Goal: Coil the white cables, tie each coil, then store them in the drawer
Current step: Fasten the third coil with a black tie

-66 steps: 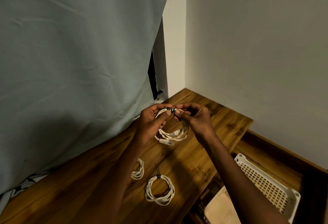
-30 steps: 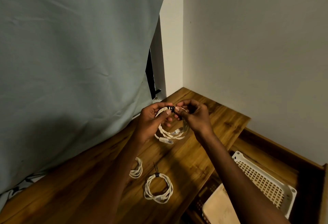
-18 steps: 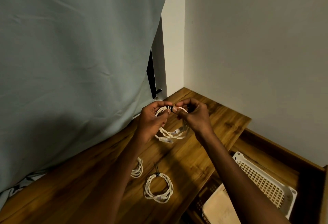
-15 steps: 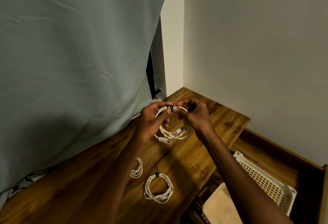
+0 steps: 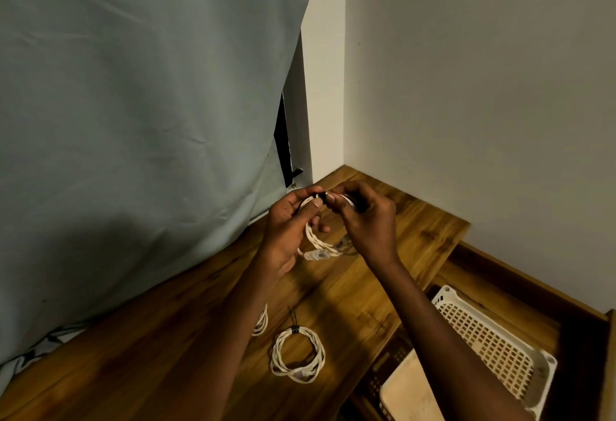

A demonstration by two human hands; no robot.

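Both hands raised above the wooden counter (image 5: 366, 290), close together. Left hand (image 5: 286, 227) and right hand (image 5: 366, 220) each pinch the top of a coiled white cable (image 5: 320, 247) at a small black tie (image 5: 320, 194); the coil hangs between them, its plugs at the bottom. A tied coil (image 5: 297, 354) lies on the counter nearer the viewer, another coil (image 5: 261, 322) beside it, partly hidden by the left forearm. An open drawer (image 5: 493, 274) at right holds a white perforated basket (image 5: 493, 340)

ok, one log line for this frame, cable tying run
step: tying coil | both hands pinch black tie on held coil | tied coil on desk | drawer open
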